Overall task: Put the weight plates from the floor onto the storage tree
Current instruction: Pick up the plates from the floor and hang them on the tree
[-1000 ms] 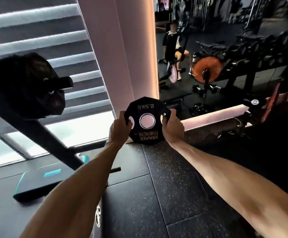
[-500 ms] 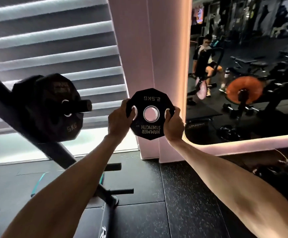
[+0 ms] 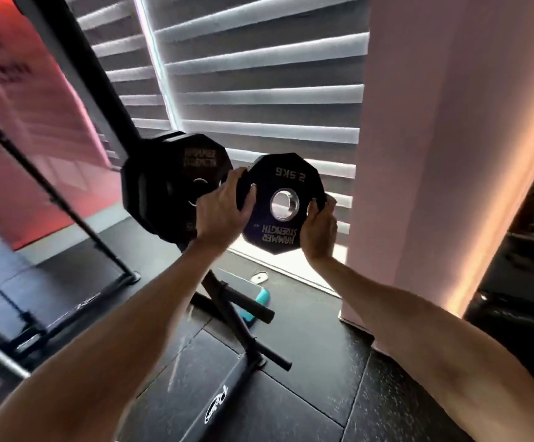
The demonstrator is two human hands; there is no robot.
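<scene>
- Storage tree (image 3: 92, 87), left of centre: larger plates (image 3: 163, 193) already fill its peg.
- Left hand (image 3: 219, 215) and right hand (image 3: 318, 229) clasp opposite edges of the 2.5 kg plate (image 3: 278, 177), centre frame, likely steadying its hole for that peg.

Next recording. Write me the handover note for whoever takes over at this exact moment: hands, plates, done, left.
Left hand and right hand both grip the 2.5 kg plate by its edges, upright, in the air.
It is just right of the stored plates on the storage tree, not yet on a peg.
Done: plate off the floor. Left: slide its hole onto a peg, release. Lower pegs look bare.
</scene>
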